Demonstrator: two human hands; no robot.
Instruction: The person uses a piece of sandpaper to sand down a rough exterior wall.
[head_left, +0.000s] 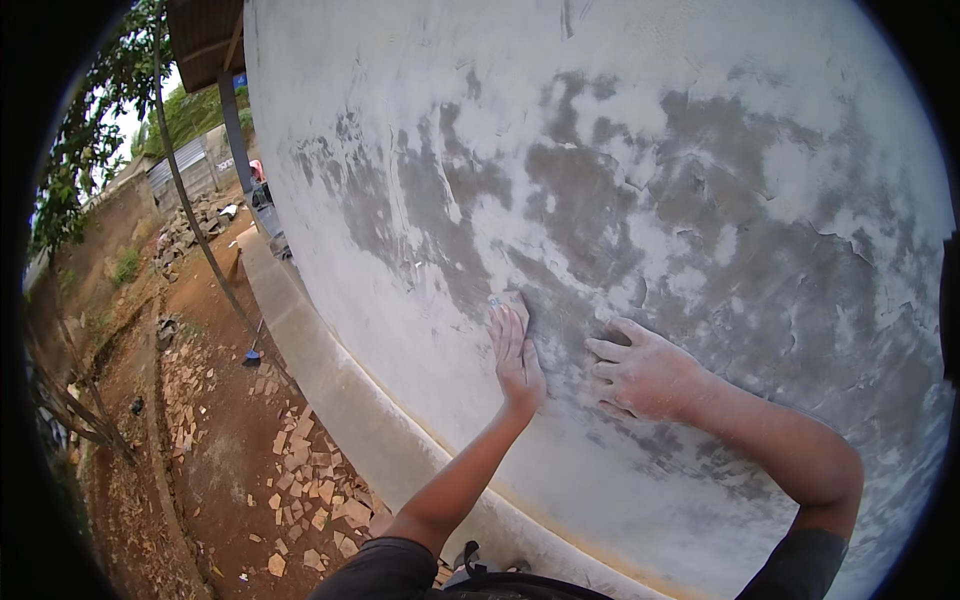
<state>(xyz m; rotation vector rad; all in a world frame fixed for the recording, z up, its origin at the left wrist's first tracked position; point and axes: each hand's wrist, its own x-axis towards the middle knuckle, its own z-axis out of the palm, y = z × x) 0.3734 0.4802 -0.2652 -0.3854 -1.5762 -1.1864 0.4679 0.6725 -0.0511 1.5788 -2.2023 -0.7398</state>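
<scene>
A wall (390, 292) with worn, patchy white coating over grey plaster fills most of the view. My left hand (516, 360), dusted white, presses a small piece of sandpaper (512, 301) flat against it; the piece bears faint writing, and the fingers cover its lower part. To the right, my right hand (637, 371) rests on the wall with its fingers bent and spread, also coated in white dust. Nothing shows in that hand, though its palm side is hidden. Both hands are apart, near the lower edge of the grey patches.
A concrete ledge (322, 375) runs along the wall's foot. Beyond it, broken stone pieces (300, 450) lie on reddish soil, with a blue-headed broom (252, 355) and a thin tree trunk (180, 187). A post (235, 131) holds a roof at upper left.
</scene>
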